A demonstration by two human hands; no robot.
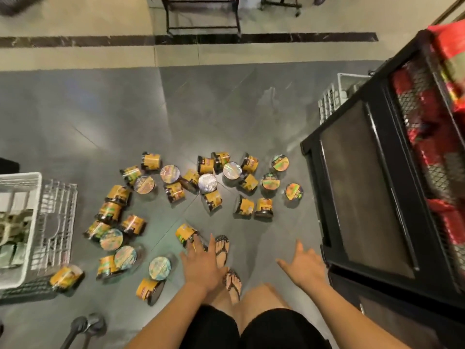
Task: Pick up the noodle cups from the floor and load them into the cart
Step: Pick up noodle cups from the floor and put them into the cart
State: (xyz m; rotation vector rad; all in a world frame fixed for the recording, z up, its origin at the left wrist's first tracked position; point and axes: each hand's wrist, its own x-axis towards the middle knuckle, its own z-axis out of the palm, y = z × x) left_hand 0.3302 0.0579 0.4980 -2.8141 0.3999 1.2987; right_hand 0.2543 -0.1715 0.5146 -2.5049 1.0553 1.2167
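Several yellow-and-black noodle cups (207,183) lie scattered on the grey floor, some upright with shiny foil lids, some on their sides. My left hand (201,265) reaches down with fingers spread, just above a tipped cup (185,234) near my feet; it holds nothing. My right hand (303,267) hangs open and empty beside the black cart (364,187), whose flat dark shelf faces up on the right.
The cart's mesh side holds red packets (432,147). A white crate (17,230) and a wire rack (59,222) stand at the left. Another white crate (334,96) sits behind the cart. My sandalled feet (222,250) stand among the cups. A red-framed cart (201,13) is far ahead.
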